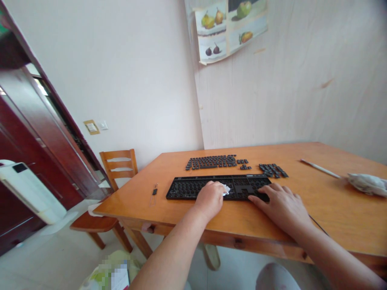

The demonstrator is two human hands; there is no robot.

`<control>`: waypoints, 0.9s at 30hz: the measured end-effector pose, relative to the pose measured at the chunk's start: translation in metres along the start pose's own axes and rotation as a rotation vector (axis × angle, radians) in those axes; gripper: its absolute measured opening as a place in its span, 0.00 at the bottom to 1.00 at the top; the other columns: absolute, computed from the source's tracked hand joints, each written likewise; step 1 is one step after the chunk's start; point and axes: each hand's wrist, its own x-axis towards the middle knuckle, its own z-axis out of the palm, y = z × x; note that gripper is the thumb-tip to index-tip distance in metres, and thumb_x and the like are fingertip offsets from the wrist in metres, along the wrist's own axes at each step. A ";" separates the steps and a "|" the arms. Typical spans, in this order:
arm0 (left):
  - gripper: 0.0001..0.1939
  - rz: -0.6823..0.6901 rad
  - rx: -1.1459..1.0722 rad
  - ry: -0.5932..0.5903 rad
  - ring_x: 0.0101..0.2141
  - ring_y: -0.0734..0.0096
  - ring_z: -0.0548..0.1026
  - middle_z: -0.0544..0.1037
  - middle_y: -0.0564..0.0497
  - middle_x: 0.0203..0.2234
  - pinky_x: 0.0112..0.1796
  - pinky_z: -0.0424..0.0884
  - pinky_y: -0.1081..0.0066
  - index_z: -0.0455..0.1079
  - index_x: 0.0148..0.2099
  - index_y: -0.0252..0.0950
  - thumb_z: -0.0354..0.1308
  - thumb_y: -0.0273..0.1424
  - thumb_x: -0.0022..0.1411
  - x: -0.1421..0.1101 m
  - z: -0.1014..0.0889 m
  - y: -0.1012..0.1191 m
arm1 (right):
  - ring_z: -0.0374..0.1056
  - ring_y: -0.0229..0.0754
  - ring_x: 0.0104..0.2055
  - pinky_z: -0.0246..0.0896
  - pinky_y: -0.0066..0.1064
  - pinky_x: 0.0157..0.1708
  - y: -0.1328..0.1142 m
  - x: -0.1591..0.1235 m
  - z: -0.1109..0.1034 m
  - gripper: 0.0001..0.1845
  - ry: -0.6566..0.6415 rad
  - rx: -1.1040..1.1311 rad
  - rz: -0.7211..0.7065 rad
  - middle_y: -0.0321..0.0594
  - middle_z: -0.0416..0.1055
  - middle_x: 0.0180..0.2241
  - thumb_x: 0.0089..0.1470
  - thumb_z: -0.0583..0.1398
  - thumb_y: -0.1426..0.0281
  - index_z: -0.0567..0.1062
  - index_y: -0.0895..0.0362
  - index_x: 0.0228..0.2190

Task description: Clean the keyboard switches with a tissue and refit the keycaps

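Note:
A black keyboard with its keycaps off lies on the wooden table. My left hand is closed on a white tissue and rests over the middle of the keyboard. At the keyboard's right end, my right hand lies with its fingers spread, thumb and fingertips touching the frame. Behind the keyboard, the loose black keycaps are laid out in rows, and another group of keycaps sits to the right. A small keycap puller with wire loops lies left of the keyboard.
On the right of the table are a feather duster-like object and its pale handle. A cable runs past my right wrist. A wooden chair stands at the left, and the wall rises behind the table.

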 end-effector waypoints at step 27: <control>0.16 -0.341 0.275 0.054 0.40 0.63 0.76 0.80 0.46 0.37 0.45 0.70 0.65 0.77 0.38 0.36 0.50 0.17 0.56 -0.076 -0.072 -0.110 | 0.67 0.58 0.48 0.60 0.50 0.45 0.001 0.000 0.001 0.29 0.006 -0.007 -0.009 0.47 0.73 0.46 0.58 0.52 0.44 0.79 0.51 0.42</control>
